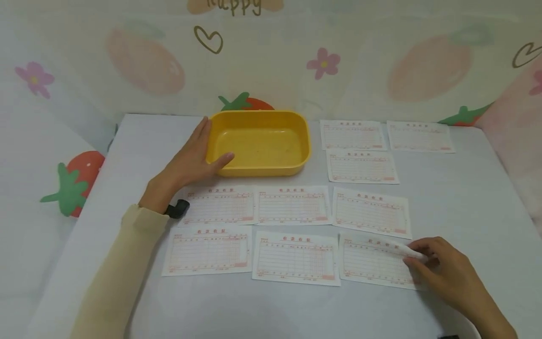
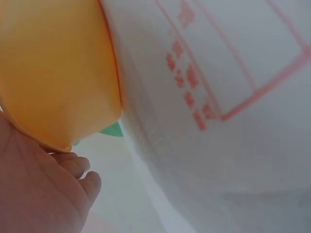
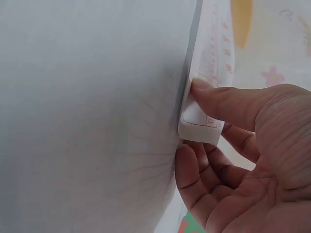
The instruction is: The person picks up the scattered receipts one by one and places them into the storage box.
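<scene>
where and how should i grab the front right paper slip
Probably pinch the front right paper slip by its right edge, coming from the right: the thin sheet bends up there, where the right hand pinches it, while another slip lies close on its left.

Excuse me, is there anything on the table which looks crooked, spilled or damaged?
I see nothing spilled or damaged. One white, red-printed rectangular paper slip, at the lower right, looks askew: its right end is bent upward where the person's right grip pinches it.
</scene>
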Available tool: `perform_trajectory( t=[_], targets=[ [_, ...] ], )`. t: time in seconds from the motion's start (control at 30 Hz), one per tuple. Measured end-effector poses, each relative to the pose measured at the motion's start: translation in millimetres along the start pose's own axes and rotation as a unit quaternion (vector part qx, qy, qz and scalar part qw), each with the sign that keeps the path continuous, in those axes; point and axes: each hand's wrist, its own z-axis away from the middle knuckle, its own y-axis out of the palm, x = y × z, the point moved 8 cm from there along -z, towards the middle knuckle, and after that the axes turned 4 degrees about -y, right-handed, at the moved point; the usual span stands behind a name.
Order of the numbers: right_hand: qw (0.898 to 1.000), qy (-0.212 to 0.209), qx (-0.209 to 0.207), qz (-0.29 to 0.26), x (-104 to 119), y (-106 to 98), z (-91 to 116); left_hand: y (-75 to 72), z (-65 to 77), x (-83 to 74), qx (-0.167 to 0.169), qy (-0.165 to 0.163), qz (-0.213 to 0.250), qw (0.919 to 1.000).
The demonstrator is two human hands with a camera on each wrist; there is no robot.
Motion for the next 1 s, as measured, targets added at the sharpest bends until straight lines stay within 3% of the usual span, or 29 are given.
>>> perform_trajectory(
  t=[0.17, 0.27, 0.5, 0.73, 1.0],
  targets=[
    [0.999, 0.037, 0.029, -0.008, -4, 8, 5, 4.0, 6.0, 3.3, 0.006, -0.009, -0.003, 0.9999],
    [0.999, 0.035, 0.018, -0.003, -3, 8, 6, 3.7, 9.4, 3.1, -0.001, -0.009, -0.005, 0.9999],
    [1.0, 0.026, 0.003, -0.005, -4, 0, 5, 3.1, 5.9, -1.3, -0.012, -0.004, -0.003, 0.9999],
    [0.996, 0.082, 0.042, -0.016, -13, -2, 11, 7.9, 4.8, -2.1, -0.002, 0.001, 0.01, 0.9999],
    [0.995, 0.086, 0.037, -0.036, -16, -12, 5, 10.9, 0.8, -5.9, -0.003, 0.006, 0.012, 0.9999]
  ],
)
